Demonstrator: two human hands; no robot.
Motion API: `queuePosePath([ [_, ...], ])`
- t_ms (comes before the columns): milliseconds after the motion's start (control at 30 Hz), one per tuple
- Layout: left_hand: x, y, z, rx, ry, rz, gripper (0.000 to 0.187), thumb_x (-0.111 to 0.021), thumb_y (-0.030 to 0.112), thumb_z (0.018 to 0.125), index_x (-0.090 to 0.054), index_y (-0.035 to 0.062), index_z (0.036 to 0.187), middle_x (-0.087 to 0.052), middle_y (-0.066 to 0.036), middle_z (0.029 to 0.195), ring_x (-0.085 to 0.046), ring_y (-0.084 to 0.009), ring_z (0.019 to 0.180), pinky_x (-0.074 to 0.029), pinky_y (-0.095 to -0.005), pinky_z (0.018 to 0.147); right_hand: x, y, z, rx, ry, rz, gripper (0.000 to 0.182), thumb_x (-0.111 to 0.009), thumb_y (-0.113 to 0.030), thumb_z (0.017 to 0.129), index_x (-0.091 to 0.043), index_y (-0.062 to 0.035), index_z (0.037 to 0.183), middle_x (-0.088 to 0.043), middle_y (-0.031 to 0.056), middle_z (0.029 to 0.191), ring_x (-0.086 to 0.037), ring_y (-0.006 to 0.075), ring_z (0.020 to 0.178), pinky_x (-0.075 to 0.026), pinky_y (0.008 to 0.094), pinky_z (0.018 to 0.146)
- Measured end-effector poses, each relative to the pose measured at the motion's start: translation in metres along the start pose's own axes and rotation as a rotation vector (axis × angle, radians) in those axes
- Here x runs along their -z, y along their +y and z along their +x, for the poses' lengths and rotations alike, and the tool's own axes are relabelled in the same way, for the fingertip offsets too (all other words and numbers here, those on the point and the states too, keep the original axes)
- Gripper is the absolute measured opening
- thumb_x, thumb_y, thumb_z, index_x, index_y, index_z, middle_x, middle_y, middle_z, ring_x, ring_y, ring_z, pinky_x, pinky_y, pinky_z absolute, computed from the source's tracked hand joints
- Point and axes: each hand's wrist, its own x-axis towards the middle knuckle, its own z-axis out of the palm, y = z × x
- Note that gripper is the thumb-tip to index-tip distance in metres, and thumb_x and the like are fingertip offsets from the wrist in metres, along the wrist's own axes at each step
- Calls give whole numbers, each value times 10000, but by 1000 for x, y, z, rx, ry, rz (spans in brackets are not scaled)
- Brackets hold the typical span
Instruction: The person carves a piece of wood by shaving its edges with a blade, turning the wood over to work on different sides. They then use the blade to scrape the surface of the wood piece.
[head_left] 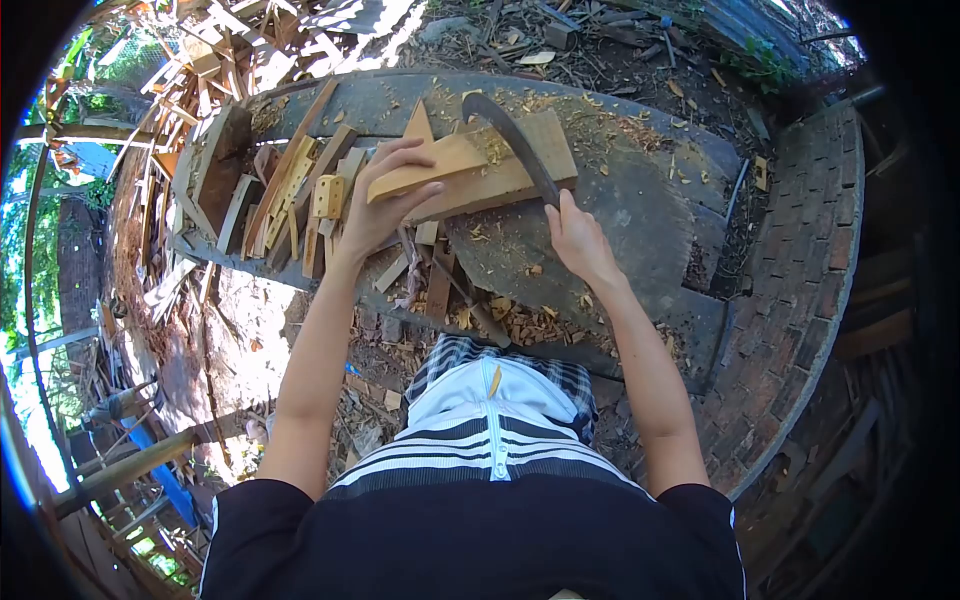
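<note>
My left hand (385,197) grips the near-left end of a light wooden piece (440,162), fingers over its top and thumb along its near side. That piece lies tilted across a thick wooden block (545,150) on the worn bench. In my right hand (582,240), the fingers are wrapped round the handle of a curved machete (515,135) with a dark blade. Its blade arcs away to the upper left, crossing over the block and the far end of the wooden piece. Yellowish shavings lie beside the blade. The machete's handle is mostly hidden in my fist.
Several wood offcuts (300,190) crowd the bench's left side, with a small drilled block (328,197) among them. A hammer-like tool (480,315) lies at the near edge. Shavings dot the bench top (640,235). A brick strip (790,270) curves along the right.
</note>
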Motion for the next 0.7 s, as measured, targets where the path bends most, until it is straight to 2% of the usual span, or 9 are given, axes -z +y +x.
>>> queuePosePath([
  [33,6,8,3,-117,-74,278,340,-788,126,788,-632,14,1069,-574,-107,1270,-560,-191,1161,-492,-329,924,0,0,0,0,0,6,236,-429,-265,1003,-399,-31,992,-632,280,786,-598,507,822,-452,594,694],
  [67,1,15,8,-133,6,195,218,-788,157,795,-696,8,923,-691,-113,1055,-634,-149,996,-512,-302,813,-1,0,1,0,1,12,238,-429,-267,1004,-398,-32,989,-630,279,781,-597,510,819,-452,594,692],
  [100,0,23,12,-134,9,197,218,-788,157,795,-696,8,923,-691,-113,1055,-634,-149,996,-512,-302,813,-1,0,2,3,2,12,238,-429,-267,1004,-398,-32,989,-630,279,781,-597,510,819,-452,594,692],
  [167,-1,35,19,100,3,201,189,-768,174,820,-734,15,917,-730,-91,873,-664,-114,792,-528,-265,724,-2,2,2,6,4,14,237,-426,-268,1005,-398,-34,991,-627,279,771,-597,511,814,-454,592,691],
  [200,-3,32,22,95,2,199,189,-768,174,820,-734,15,917,-730,-91,873,-664,-114,792,-528,-265,724,-3,3,1,5,9,13,237,-426,-268,1005,-398,-34,991,-627,279,771,-597,511,814,-454,592,691],
  [267,-9,20,31,238,155,270,204,-754,199,839,-756,11,917,-731,-70,779,-653,-82,689,-519,-233,611,-4,2,0,20,26,-2,233,-428,-265,1004,-397,-35,988,-628,281,771,-600,509,814,-456,591,691],
  [400,-14,5,46,136,241,60,262,-750,215,842,-740,-9,979,-732,-77,810,-658,-75,696,-520,-229,585,0,-3,-2,17,42,-28,224,-431,-264,1002,-396,-43,988,-635,274,768,-611,501,802,-468,592,682],
  [467,-16,5,52,97,230,-9,250,-733,186,859,-726,25,1050,-726,-90,898,-683,-111,764,-582,-255,614,0,-4,-3,27,39,-72,213,-430,-258,1001,-395,-49,986,-643,263,767,-623,493,792,-482,592,675],
  [700,-7,2,83,161,42,100,277,-742,227,834,-719,-25,947,-730,-105,826,-700,-143,685,-561,-264,588,-9,-15,-7,80,76,-87,200,-425,-238,1000,-396,-41,982,-644,256,743,-630,489,763,-499,578,653],
])
